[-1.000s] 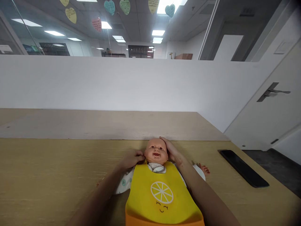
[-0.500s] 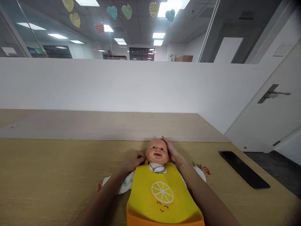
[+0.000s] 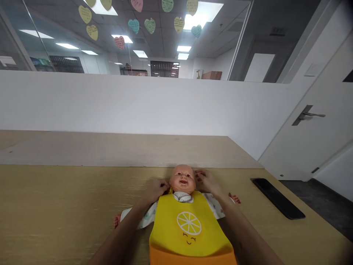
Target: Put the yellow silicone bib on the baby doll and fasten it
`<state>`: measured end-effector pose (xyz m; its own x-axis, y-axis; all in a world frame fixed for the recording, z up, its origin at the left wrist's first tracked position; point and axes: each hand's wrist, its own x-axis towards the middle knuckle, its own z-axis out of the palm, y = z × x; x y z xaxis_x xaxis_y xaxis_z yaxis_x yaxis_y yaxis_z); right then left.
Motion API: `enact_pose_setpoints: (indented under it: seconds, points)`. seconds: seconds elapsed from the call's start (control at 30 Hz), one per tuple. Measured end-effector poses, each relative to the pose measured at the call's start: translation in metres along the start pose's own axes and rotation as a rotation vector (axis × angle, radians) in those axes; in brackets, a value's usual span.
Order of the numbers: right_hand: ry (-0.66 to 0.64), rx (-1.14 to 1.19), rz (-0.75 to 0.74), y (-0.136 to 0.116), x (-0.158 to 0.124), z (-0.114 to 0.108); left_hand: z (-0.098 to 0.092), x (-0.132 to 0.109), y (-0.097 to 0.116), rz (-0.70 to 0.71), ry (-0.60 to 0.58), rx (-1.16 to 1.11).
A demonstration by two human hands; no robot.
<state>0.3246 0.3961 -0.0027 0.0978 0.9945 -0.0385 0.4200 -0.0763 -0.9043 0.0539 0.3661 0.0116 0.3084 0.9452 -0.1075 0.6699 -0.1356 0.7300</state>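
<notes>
A baby doll (image 3: 182,177) lies on its back on the wooden table, arms spread, dressed in a white patterned outfit. Over its chest is a yellow bib (image 3: 190,235) with a white citrus slice and a smiling face, and an orange pocket at the bottom. My left hand (image 3: 156,190) is closed in a pinch beside the doll's neck, on the bib's yellow neck strap. On the other side of the head, my right hand (image 3: 209,182) is a little apart from it, fingers loosely bent and holding nothing. The back of the doll's neck is hidden.
A black phone-like slab (image 3: 277,198) lies on the table (image 3: 68,206) to the right. Behind the table stands a white wall (image 3: 124,105) with a glass window above it, bearing heart-shaped paper notes. A white door with a metal handle (image 3: 308,115) is at the right.
My right hand has come off the side of the doll's head and moved slightly right. My left hand stays by the neck. The camera view has tilted up a little.
</notes>
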Motion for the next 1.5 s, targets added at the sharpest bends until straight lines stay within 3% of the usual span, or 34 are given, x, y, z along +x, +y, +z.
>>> enact_pose_setpoints:
  seconds: [0.17, 0.4, 1.5]
  points:
    - [-0.04, -0.488, -0.138, 0.018, -0.026, -0.006, 0.003, 0.001, -0.004, 0.017, 0.001, -0.026]
    - [-0.127, -0.649, -0.183, 0.016, -0.036, 0.008, 0.003, -0.003, 0.001, 0.035, 0.006, 0.003]
    - [-0.117, -0.689, -0.193, 0.017, -0.041, 0.009, 0.004, -0.005, 0.006, 0.036, 0.033, 0.141]
